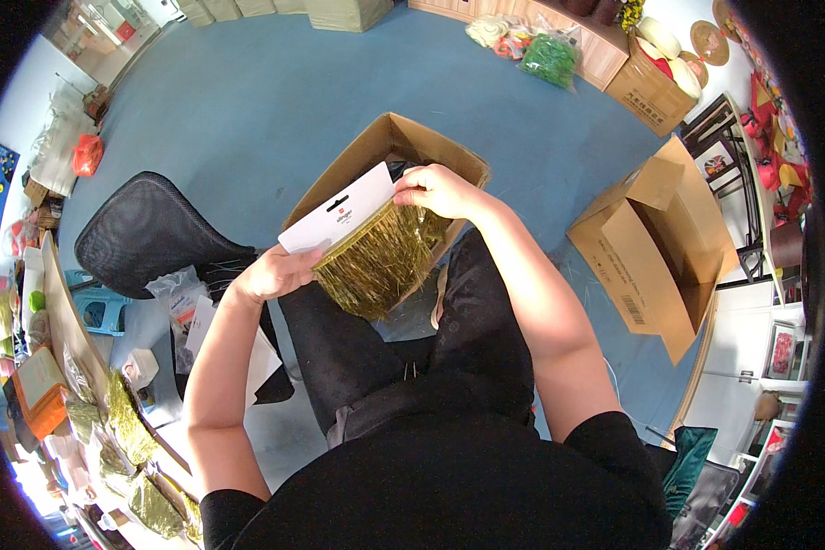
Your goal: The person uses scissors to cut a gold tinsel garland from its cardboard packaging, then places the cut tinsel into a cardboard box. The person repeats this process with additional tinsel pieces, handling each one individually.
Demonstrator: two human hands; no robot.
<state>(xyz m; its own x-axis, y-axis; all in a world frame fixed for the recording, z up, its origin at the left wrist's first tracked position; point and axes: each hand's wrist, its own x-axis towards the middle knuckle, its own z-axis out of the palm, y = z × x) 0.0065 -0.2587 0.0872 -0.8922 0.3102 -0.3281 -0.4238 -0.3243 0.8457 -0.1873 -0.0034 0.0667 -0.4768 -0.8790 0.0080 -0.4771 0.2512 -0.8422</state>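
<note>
Between my hands hangs a gold tinsel fringe with a white header card along its upper edge. The card bears printing and a slot. My left hand pinches the card and fringe at their lower left end. At the other end, my right hand grips the top corner of the fringe between thumb and fingers. An open cardboard box stands on the floor just beyond and beneath the fringe, with dark plastic partly visible inside. The fringe hides part of the box.
A black mesh chair stands at the left, with plastic bags and white cards on its seat. Gold tinsel packs lie on the table at lower left. Another open carton is on the floor at right.
</note>
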